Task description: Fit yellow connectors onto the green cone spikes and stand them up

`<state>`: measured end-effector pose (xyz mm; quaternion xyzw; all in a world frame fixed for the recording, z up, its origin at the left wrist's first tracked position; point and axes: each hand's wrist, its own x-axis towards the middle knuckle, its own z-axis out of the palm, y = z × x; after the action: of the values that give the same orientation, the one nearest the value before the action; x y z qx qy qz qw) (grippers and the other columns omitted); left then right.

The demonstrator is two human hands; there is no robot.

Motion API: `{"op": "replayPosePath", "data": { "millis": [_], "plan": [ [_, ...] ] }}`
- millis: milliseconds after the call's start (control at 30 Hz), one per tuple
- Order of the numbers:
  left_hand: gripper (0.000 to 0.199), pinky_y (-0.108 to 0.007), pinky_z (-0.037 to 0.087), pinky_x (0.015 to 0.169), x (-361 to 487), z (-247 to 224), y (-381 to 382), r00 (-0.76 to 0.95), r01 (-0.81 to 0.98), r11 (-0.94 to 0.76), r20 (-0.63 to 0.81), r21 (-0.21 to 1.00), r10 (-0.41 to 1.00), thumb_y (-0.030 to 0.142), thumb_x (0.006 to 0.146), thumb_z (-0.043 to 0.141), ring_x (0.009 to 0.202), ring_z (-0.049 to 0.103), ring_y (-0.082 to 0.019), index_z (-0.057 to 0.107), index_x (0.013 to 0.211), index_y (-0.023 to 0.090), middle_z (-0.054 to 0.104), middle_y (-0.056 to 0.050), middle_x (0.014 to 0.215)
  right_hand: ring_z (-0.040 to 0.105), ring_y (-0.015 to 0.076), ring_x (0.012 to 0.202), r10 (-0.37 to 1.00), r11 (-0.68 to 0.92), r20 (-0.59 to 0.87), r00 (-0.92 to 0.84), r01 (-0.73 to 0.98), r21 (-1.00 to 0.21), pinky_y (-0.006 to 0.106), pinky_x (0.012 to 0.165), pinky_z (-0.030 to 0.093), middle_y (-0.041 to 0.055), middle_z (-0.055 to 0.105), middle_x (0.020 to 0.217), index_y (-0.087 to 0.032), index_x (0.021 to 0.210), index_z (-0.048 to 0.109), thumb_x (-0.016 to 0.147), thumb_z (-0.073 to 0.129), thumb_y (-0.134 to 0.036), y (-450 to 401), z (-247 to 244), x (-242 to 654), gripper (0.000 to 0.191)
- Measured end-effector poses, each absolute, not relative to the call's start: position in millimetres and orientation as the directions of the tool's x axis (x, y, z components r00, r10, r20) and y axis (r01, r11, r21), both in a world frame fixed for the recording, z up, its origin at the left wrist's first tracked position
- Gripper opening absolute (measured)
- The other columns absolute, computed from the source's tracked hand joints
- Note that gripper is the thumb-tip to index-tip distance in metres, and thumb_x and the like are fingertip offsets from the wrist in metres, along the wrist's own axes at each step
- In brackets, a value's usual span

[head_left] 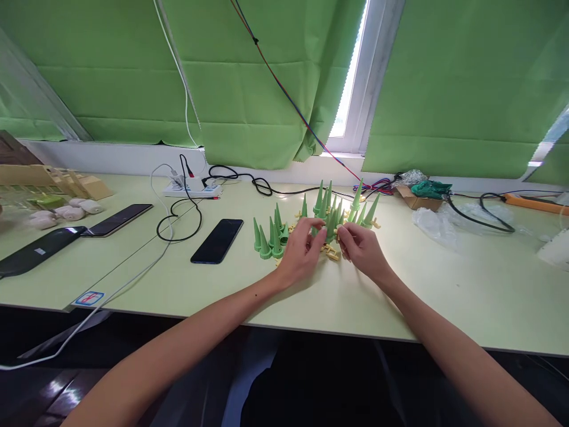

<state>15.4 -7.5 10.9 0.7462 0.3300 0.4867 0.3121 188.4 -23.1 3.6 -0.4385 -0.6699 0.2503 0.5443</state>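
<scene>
Green pointed cones (264, 240) stand in clusters on the pale table, with small yellow pieces (331, 251) scattered among them. My left hand (303, 249) is at the front of the cones, its thumb and fingers curved with a gap between them and nothing visible in them. Close to its right, my right hand (359, 246) has its thumb and fingers pinched together beside the yellow pieces. Whatever lies in that pinch is too small to make out. Several more cones rise just behind both hands.
A black phone (217, 241) lies left of the cones, with another phone (118, 220) farther left. Cables run from a power strip (192, 190) along the back. At the back right are a cardboard box (416, 198) and clear plastic bags (438, 225).
</scene>
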Motion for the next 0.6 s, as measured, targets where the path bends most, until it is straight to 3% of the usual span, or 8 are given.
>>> {"op": "replayPosePath", "data": {
  "millis": [133,233,367,600],
  "plan": [
    [0.046,-0.024,0.028,0.049,14,13,-6,0.245,0.196,-0.531,0.483,0.825,0.841,0.056,0.096,0.043,0.050,0.036,-0.008,0.052,0.073,0.017,0.045,0.003,0.062,0.045,0.0110,0.050,0.847,0.512,0.531,-0.004,0.271,-0.815,0.025,0.046,0.038,-0.0008,0.051,0.062,-0.020,0.074,0.053,0.094,0.054,-0.053,-25,4,187,0.039],
    [0.063,-0.026,0.033,0.051,13,12,-3,0.325,0.215,-0.451,0.372,0.866,0.869,0.063,0.095,0.035,0.048,0.040,-0.010,0.050,0.055,0.016,0.040,0.002,0.048,0.046,0.0113,0.051,0.844,0.517,0.536,-0.020,0.292,-0.804,0.026,0.046,0.038,-0.0003,0.053,0.064,-0.020,0.076,0.055,0.094,0.054,-0.052,-26,5,187,0.037],
    [0.065,-0.026,0.034,0.048,13,10,1,0.400,0.186,-0.292,0.200,0.938,0.895,0.067,0.093,0.037,0.043,0.041,-0.011,0.058,0.057,0.017,0.042,0.001,0.041,0.043,0.0108,0.050,0.837,0.528,0.541,-0.080,0.375,-0.762,0.026,0.048,0.036,-0.0016,0.049,0.061,-0.020,0.073,0.053,0.096,0.051,-0.049,-28,6,186,0.037],
    [0.058,-0.026,0.032,0.046,9,12,2,0.471,0.154,-0.275,0.175,0.949,0.865,0.067,0.091,0.042,0.038,0.040,-0.010,0.058,0.063,0.019,0.042,0.003,0.040,0.040,0.0116,0.050,0.825,0.533,0.558,-0.088,0.446,-0.718,0.027,0.050,0.033,-0.0026,0.046,0.057,-0.021,0.071,0.047,0.099,0.046,-0.050,-24,4,188,0.040]
  ]
}}
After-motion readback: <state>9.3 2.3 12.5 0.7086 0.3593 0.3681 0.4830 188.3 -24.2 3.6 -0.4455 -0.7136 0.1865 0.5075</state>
